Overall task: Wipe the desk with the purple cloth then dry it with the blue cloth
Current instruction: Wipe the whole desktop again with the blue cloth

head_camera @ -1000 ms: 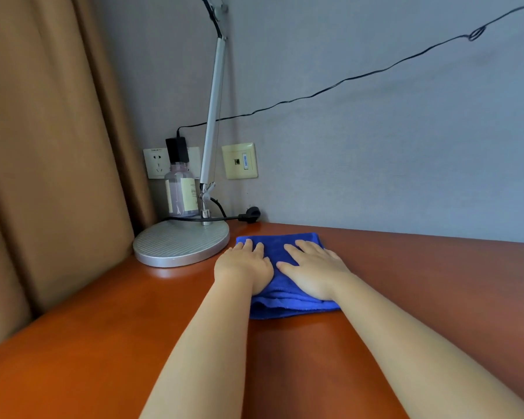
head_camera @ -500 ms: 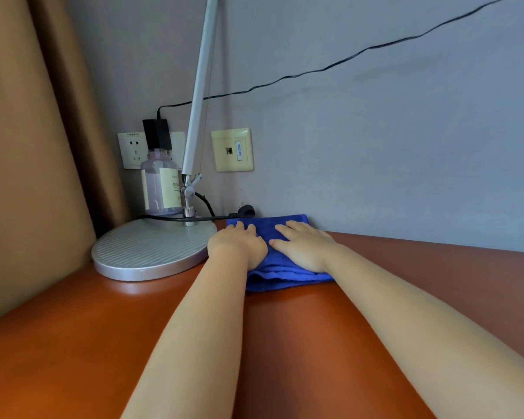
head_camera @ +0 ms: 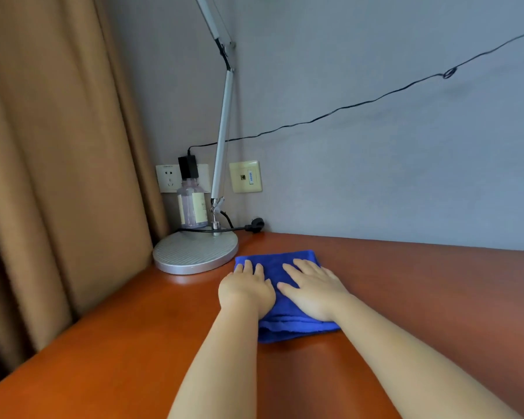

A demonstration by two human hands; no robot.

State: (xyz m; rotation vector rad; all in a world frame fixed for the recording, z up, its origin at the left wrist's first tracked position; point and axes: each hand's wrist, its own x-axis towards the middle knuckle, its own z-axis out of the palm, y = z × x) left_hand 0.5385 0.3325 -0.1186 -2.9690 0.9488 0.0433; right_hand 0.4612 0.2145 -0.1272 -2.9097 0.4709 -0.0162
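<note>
blue cloth (head_camera: 280,297) has slid back from the wall (head_camera: 375,146).

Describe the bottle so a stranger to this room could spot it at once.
Start at the desk's far left corner, where the desk lamp's round silver base sits beside the curtain. Directly behind that base, against the wall, stands the bottle. It is the only clear container there, with a pale label, below a black plug adapter.

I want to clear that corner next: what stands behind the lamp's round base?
Behind the lamp base stands a clear bottle with a pale label, before a wall socket holding a black adapter. The bottle's foot is hidden by the base.
</note>
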